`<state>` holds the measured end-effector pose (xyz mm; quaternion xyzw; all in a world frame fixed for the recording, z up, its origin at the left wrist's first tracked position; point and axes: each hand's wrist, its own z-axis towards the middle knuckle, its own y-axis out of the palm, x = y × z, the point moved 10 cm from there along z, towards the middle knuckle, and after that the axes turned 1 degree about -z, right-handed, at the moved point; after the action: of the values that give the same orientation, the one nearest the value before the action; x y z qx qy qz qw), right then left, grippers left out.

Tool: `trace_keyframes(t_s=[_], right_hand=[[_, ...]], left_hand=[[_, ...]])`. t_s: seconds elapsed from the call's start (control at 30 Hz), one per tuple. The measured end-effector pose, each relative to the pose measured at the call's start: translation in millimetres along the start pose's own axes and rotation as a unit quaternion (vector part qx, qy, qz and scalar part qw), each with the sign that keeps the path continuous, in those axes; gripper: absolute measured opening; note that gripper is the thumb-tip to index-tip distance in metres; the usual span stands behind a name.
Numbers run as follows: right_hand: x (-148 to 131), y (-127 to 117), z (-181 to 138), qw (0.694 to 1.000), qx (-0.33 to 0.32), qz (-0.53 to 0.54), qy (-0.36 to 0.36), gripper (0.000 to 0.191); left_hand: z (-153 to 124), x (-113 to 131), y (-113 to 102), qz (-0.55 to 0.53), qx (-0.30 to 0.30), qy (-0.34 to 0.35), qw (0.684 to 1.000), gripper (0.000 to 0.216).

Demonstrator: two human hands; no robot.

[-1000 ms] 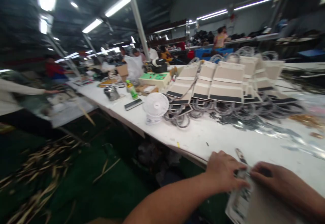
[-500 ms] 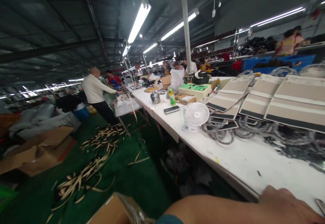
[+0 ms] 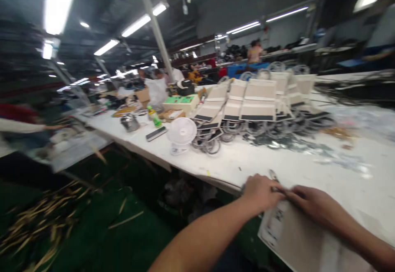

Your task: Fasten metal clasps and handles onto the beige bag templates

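Observation:
My left hand (image 3: 261,191) and my right hand (image 3: 310,201) come together at the near edge of the table, both with fingers closed. A small dark piece (image 3: 280,190) shows between their fingertips, too blurred to name. Just below it lies a beige panel (image 3: 299,233) with dark markings near one side and a paler band; it passes under my right wrist and juts past the table edge. Beyond my fingers rests the tip of a metal tool (image 3: 273,175), mostly hidden.
On the white table (image 3: 228,156) stand a white fan (image 3: 182,132), a phone (image 3: 156,133), a green-labelled bottle (image 3: 154,117) and stacked beige panels (image 3: 258,99) with wrapped loops. Small metallic pieces (image 3: 296,148) lie scattered. Strips (image 3: 46,218) litter the green floor.
The view has swung right and closer to the table's near edge. My right hand and the beige panel have come into sight; my left hand has closed beside them.

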<state>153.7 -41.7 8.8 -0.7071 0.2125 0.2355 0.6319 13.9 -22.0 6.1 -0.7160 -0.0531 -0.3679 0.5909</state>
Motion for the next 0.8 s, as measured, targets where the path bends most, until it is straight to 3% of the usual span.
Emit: trace_keyframes(t_s=[0.1, 0.4, 0.6, 0.8], right_hand=[[15, 0, -1, 0.997, -0.052, 0.049, 0.0, 0.029], [21, -6, -5, 0.998, 0.0, 0.047, 0.05, 0.02], [19, -9, -10, 0.998, 0.039, 0.036, 0.033, 0.02], [24, -8, -10, 0.995, 0.015, 0.082, 0.047, 0.021]], left_hand=[[14, 3, -9, -0.008, 0.008, 0.015, 1.0, 0.022], [23, 7, -5, -0.025, 0.01, 0.039, 0.999, 0.013], [28, 16, -5, -0.004, 0.025, 0.094, 0.995, 0.006], [32, 16, -3, 0.002, 0.02, 0.106, 0.994, 0.005]])
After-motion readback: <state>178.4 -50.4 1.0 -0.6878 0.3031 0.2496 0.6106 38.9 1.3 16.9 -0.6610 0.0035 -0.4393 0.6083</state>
